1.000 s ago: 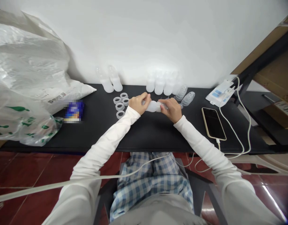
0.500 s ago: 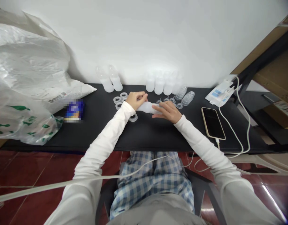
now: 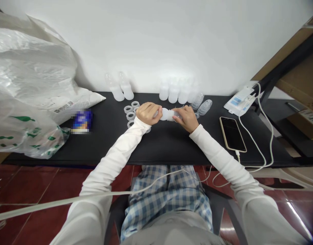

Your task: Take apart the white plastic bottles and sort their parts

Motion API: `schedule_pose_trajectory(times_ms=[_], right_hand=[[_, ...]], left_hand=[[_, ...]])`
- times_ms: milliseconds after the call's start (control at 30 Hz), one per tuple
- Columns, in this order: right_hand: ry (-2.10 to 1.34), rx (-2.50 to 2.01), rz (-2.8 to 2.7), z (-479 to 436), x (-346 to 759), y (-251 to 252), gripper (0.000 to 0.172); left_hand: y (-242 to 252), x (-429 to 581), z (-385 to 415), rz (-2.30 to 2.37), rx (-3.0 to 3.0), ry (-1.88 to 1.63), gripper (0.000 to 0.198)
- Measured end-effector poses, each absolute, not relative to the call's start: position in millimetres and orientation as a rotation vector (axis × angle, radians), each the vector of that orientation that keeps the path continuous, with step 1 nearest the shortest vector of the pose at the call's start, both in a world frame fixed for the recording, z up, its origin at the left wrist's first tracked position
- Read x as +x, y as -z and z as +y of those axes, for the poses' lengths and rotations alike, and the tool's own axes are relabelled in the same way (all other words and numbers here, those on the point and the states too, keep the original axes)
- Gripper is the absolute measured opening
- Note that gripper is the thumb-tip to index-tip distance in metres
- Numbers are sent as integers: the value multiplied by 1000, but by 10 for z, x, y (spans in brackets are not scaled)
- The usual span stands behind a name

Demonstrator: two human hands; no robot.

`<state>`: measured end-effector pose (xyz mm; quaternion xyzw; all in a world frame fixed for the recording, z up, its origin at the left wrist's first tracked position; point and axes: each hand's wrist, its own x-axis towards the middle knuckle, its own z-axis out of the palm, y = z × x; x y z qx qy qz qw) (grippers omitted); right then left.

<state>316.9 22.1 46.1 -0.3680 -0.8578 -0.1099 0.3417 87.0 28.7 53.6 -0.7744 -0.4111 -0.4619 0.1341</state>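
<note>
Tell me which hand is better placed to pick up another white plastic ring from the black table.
Left. The left hand grips the translucent plastic bottle right beside the white plastic rings; the right hand, on the bottle's other end, is farther from them.

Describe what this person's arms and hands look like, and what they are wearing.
Both arms are covered by plain white long sleeves, snug and ending at the wrists. The left hand and right hand are bare, with no gloves; no rings or watch can be made out. A thin white cable crosses the lap.
</note>
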Motion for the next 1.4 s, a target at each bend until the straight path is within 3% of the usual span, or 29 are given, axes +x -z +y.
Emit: schedule_pose_trajectory(times_ms=[400, 633, 800, 967, 1400], right_hand=[[379, -915, -2261, 186, 3165, -526, 55], [585, -992, -2281, 193, 3186, -416, 32], [464, -980, -2336, 204, 3169, -394, 27], [323, -1042, -2299, 206, 3191, -488, 60], [419, -987, -2283, 310, 3276, -441, 22]], left_hand=[[-595, 864, 286, -1529, -2138, 1426, 34], [-671, 910, 292, -1661, -2190, 1413, 37], [-604, 880, 324, -1562, -2132, 1386, 35], [-518, 840, 332, -1352, -2093, 1344, 33], [-550, 758, 394, -1545, -2015, 1427, 34]])
